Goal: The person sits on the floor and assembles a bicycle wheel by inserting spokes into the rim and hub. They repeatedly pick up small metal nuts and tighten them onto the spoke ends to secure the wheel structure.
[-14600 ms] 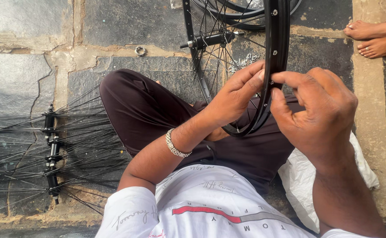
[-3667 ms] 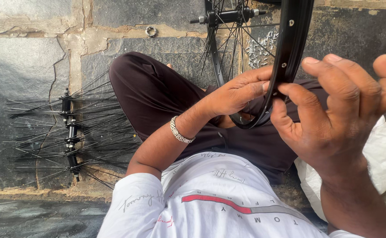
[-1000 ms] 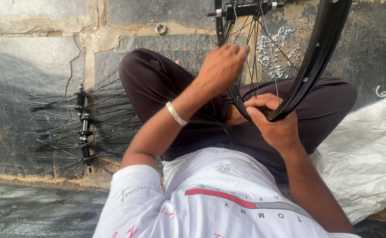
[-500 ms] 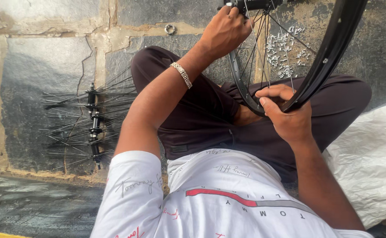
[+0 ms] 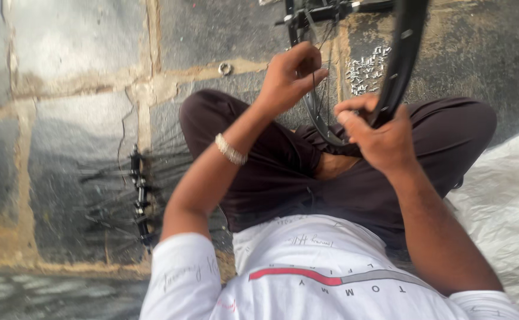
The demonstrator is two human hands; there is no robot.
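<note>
A black bicycle wheel rim (image 5: 400,65) stands upright over my lap, with thin spokes running to its hub (image 5: 325,12) at the top. My right hand (image 5: 378,133) grips the bottom of the rim. My left hand (image 5: 292,77), with a silver bracelet on the wrist, pinches a thin spoke (image 5: 314,89) inside the wheel, just below the hub. I sit cross-legged in dark trousers and a white shirt.
A row of black hubs with loose spokes (image 5: 138,195) lies on the stone floor to my left. A pile of small silver nipples (image 5: 366,71) lies beyond the wheel, a metal ring (image 5: 225,69) on the floor, a white sack (image 5: 502,207) at my right.
My left hand left the rim, reached up to the hub, then came down a little along a spoke. My right hand slid down to the rim's bottom. The view shifted.
</note>
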